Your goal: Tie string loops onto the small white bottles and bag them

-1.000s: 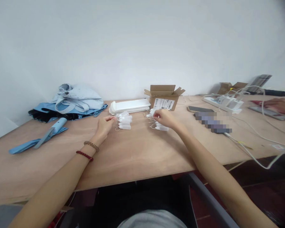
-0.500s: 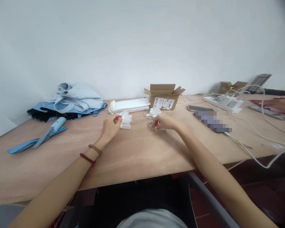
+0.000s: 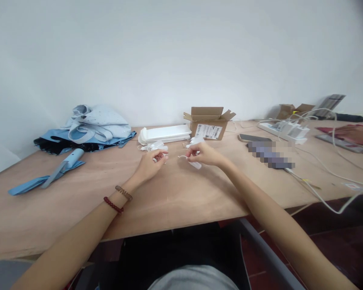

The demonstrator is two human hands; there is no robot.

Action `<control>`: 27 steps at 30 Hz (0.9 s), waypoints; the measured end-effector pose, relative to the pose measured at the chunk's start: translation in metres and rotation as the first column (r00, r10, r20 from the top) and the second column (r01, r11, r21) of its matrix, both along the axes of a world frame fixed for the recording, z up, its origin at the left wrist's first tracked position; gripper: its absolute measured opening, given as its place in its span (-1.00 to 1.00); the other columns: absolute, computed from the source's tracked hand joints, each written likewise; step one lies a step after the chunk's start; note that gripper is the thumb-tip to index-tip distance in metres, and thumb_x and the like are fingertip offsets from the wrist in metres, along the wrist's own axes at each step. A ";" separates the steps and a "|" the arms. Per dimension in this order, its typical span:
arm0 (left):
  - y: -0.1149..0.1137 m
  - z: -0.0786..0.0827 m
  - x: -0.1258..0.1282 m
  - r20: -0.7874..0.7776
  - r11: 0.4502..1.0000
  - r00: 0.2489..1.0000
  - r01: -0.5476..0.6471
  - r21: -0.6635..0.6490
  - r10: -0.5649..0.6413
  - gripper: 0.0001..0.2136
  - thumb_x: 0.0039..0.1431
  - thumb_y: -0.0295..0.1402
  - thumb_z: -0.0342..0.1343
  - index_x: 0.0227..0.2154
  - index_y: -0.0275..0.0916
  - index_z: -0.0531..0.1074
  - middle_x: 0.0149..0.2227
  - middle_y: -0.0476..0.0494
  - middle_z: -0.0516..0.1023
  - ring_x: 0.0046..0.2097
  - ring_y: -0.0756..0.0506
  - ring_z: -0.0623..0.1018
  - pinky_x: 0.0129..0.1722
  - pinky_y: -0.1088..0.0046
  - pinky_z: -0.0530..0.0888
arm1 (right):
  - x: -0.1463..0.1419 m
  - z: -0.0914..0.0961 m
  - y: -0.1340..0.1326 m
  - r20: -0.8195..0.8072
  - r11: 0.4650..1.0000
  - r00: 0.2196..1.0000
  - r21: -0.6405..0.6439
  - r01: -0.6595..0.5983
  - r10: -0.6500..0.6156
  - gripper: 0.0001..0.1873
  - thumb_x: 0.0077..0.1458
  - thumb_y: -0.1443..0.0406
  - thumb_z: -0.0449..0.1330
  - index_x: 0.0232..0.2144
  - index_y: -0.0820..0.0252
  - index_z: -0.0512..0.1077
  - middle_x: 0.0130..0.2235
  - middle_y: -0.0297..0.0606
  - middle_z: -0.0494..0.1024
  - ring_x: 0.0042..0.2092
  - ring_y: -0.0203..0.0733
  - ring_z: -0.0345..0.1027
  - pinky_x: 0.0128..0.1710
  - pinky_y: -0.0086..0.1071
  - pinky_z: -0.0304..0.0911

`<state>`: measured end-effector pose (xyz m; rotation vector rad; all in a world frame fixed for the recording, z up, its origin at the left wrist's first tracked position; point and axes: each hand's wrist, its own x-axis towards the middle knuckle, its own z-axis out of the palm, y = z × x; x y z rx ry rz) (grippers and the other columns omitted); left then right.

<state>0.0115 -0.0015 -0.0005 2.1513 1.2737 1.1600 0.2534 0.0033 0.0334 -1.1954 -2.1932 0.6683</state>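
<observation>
My left hand (image 3: 153,164) is closed, its thumb and fingers curled around a small translucent white tube (image 3: 155,160) that they mostly cover. Just behind it lie several more translucent white pieces (image 3: 155,146), some with thin strings. My right hand (image 3: 204,154) pinches a thin white cord (image 3: 183,156), whose free end points toward my left hand. Below the right fingers a translucent white piece (image 3: 195,165) shows; whether it hangs from the cord I cannot tell. Beyond that hand is a small heap of white pieces with strings (image 3: 195,141), partly hidden.
Behind my hands stand a stack of white flat packs (image 3: 166,133) and an open cardboard box (image 3: 210,129). A blue umbrella (image 3: 60,167) and a pale bag (image 3: 101,123) lie left. Right are a phone (image 3: 254,138), a power strip (image 3: 282,131), cables and another person's hand (image 3: 361,134).
My left hand has moved right and toward me, closing over the nearest tube. My right hand has risen slightly with the cord, now stretched toward the left hand.
</observation>
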 end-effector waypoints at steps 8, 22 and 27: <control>-0.001 0.001 0.005 0.284 0.936 0.955 0.173 -0.308 -0.083 -0.51 0.04 -0.08 0.14 -0.04 -0.31 0.48 -0.27 -0.21 0.56 -0.38 -0.03 0.45 -0.55 0.52 0.34 | -0.018 -0.009 -0.006 -0.285 0.992 0.958 -0.108 -0.073 0.039 -0.80 -0.08 0.23 0.26 -0.40 0.25 0.51 -0.42 -0.31 0.49 -0.36 -0.31 0.31 -0.34 -0.41 0.18; -0.004 0.005 0.005 0.485 0.897 0.873 0.251 -0.364 -0.048 -0.72 -0.09 -0.20 0.31 -0.33 -0.27 0.59 -0.38 -0.14 0.56 -0.38 0.00 0.43 -0.47 0.51 0.36 | -0.033 -0.024 -0.006 -0.440 0.968 0.895 -0.187 -0.165 0.068 -0.77 -0.09 0.20 0.30 -0.38 0.24 0.49 -0.40 -0.32 0.52 -0.34 -0.31 0.34 -0.30 -0.40 0.21; -0.009 0.008 0.010 0.521 0.880 0.852 0.291 -0.375 -0.060 -0.72 -0.08 -0.20 0.31 -0.32 -0.26 0.61 -0.44 -0.11 0.54 -0.40 0.01 0.39 -0.49 0.53 0.34 | -0.035 -0.029 -0.004 -0.438 0.972 0.896 -0.175 -0.157 0.066 -0.74 -0.07 0.17 0.29 -0.36 0.26 0.49 -0.40 -0.31 0.52 -0.34 -0.31 0.34 -0.31 -0.41 0.21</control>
